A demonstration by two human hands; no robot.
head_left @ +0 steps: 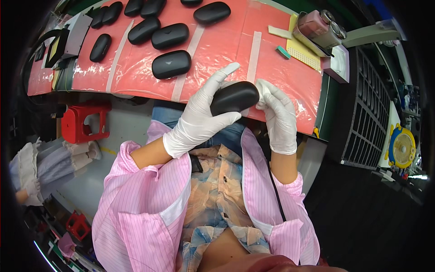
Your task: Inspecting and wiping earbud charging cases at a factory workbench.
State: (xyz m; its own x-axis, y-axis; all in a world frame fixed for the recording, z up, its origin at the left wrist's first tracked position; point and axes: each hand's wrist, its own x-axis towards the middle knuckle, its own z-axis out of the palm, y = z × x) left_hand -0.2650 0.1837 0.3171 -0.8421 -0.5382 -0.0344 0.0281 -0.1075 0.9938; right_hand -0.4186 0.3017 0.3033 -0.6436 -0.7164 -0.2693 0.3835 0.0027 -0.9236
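My left hand (197, 113), in a white glove, is closed around a smooth black oval case (234, 98), thumb along its near side. The case is held above the front edge of the table. My right hand (280, 115), gloved in white too, is at the right end of the case. Its fingers are bent and pinch a small crumpled white cloth (261, 89) against that end. Glove and cloth are close in colour, so their border is hard to make out. Another black case (171, 64) lies on the table just beyond my left hand.
Several more black cases (170, 36) lie across the red table mat (222, 50). At the far right are lidded bottles (313, 23), a yellow sheet (304, 53) and a small green piece (283, 52). A red stool (86, 121) stands left; another person's sleeve (28, 165) shows beyond.
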